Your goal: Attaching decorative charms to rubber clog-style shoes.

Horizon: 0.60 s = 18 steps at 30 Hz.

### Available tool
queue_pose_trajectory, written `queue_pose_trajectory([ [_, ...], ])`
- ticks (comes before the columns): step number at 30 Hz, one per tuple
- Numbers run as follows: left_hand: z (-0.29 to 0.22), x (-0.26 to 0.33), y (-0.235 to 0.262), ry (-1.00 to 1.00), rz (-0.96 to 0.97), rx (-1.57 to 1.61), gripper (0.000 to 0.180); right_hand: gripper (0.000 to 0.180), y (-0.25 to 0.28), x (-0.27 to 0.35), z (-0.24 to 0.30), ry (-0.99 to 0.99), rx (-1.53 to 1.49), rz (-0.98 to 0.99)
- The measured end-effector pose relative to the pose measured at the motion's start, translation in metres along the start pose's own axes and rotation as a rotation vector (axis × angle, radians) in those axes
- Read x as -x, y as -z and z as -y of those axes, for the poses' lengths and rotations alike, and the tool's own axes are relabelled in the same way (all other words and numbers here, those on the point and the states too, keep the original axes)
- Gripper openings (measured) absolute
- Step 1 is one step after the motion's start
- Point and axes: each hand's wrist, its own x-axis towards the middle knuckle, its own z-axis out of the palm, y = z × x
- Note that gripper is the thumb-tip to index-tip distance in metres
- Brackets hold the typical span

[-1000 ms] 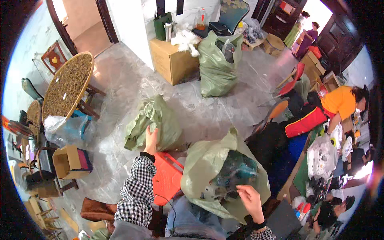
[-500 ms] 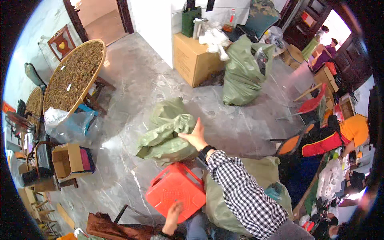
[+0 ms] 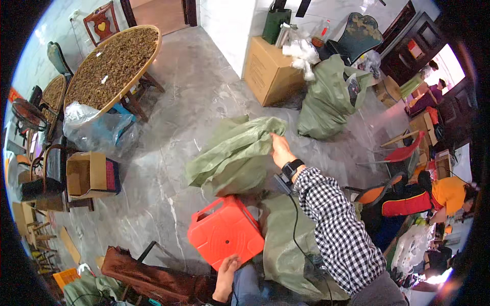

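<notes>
1. Holding the green woven sack [image 3: 232, 155] by its upper edge, your right hand [image 3: 279, 148] reaches forward and up from the checked sleeve [image 3: 339, 224]; its fingers are closed in a pinch on the sack's fabric, thumb side toward you.
2. Sack position: it hangs crumpled from that grip, its lower folds resting on the grey stone floor [image 3: 204, 102], just behind the red plastic stool [image 3: 224, 232]. It looks limp and mostly flat, so I judge it close to empty.
3. Your left hand [image 3: 227, 268] sits low at the near edge of the red plastic stool, fingers touching its rim. Whether they actually clamp it I cannot tell; the fingertips are hidden by the stool edge.
4. Progress, as a judgement: the sack is lifted and in hand, but its mouth is not spread open and nothing is seen going in or out. Opening or shaking it out remains.
5. A second olive sack [image 3: 286, 245] lies against your right side under the sleeve, apart from the lifted one.
6. Arm pose: right forearm extended, wrist with a dark watch band [image 3: 292, 167] slightly raised, a black cable [image 3: 295, 229] trailing below it. Left forearm stays short and close to your body.
7. Surroundings: a full green bag [image 3: 326, 99] stands well apart near a cardboard box [image 3: 270, 71].
</notes>
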Motion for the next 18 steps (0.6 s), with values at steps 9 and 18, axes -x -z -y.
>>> queue_pose_trajectory([
  [9,-0.027,0.036,0.023,-0.034,-0.051,-0.035,0.027,0.024,0.029,0.071,0.057,0.116,-0.13,-0.018],
  [18,-0.035,0.031,0.023,-0.074,0.011,-0.061,0.03,0.024,0.076,0.199,0.117,0.22,-0.091,0.061],
])
